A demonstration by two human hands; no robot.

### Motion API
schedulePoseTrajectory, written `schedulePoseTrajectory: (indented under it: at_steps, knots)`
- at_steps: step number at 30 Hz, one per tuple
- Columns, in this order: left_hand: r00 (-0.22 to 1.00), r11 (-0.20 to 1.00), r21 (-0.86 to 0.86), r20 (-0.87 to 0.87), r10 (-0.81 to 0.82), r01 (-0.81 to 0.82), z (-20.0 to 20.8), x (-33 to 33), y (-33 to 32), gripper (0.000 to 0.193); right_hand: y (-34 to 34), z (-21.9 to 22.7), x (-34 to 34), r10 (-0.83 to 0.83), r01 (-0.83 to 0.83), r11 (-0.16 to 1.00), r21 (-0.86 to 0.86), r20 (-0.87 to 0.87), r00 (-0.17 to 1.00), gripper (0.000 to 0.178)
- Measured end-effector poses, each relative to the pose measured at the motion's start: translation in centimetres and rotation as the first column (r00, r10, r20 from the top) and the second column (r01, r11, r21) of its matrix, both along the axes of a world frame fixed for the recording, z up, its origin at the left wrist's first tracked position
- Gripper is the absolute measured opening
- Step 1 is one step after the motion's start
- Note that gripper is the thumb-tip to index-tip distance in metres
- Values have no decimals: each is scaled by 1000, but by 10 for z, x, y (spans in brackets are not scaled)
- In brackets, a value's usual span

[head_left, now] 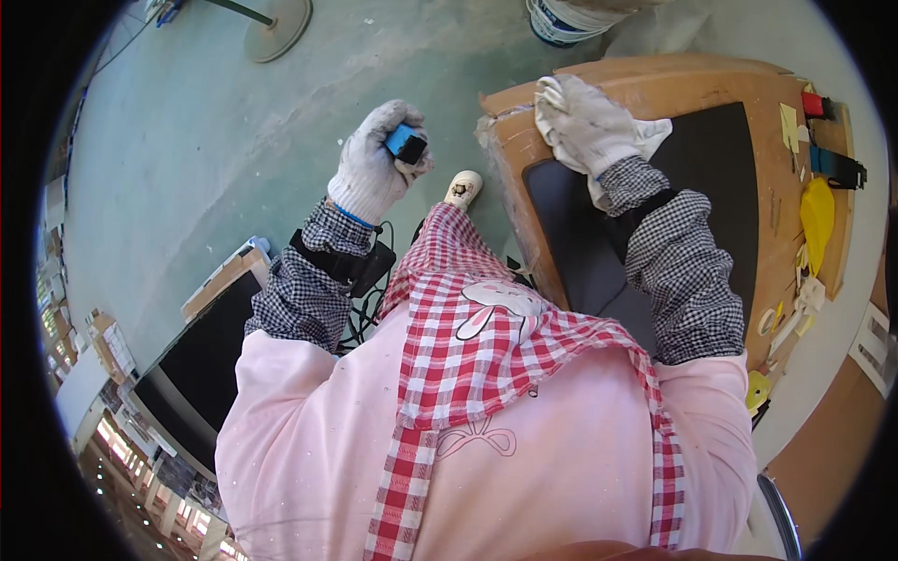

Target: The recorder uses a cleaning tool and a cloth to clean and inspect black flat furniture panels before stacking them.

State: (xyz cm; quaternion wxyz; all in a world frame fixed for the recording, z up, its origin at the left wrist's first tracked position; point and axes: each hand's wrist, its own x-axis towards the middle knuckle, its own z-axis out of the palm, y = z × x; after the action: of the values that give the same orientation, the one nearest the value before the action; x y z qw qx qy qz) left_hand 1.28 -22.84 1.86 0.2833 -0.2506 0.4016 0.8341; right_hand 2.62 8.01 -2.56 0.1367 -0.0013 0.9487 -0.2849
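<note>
Left fingers (397,109) around a blue-and-black block (406,143)

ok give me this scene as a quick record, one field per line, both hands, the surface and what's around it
left hand: white-gloved, gripping a blue and black block
right hand: white-gloved, over the near-left part of the surface; white cloth beside it, grip unclear
surface: brown worktop
on surface: dark panel with a rounded corner
right side: yellow item, red item
beyond surface: white bucket, partly in view
</note>
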Motion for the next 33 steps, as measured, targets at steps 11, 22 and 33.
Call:
schedulePoseTrajectory:
  at_steps: [11,22,33]
  knots:
    - [853,904,-145,-298,-428,403,-9,-3,99,25,113,23,-24,-251,266,945,191,-99,963,47]
    - [862,877,112,159,-480,468,-14,-8,142,24,233,2,-47,-522,513,852,-101,-92,848,51]
    - [841,845,73,86,-535,530,-21,-10,140,31,293,60,-70,-770,747,636,-196,-88,632,43]
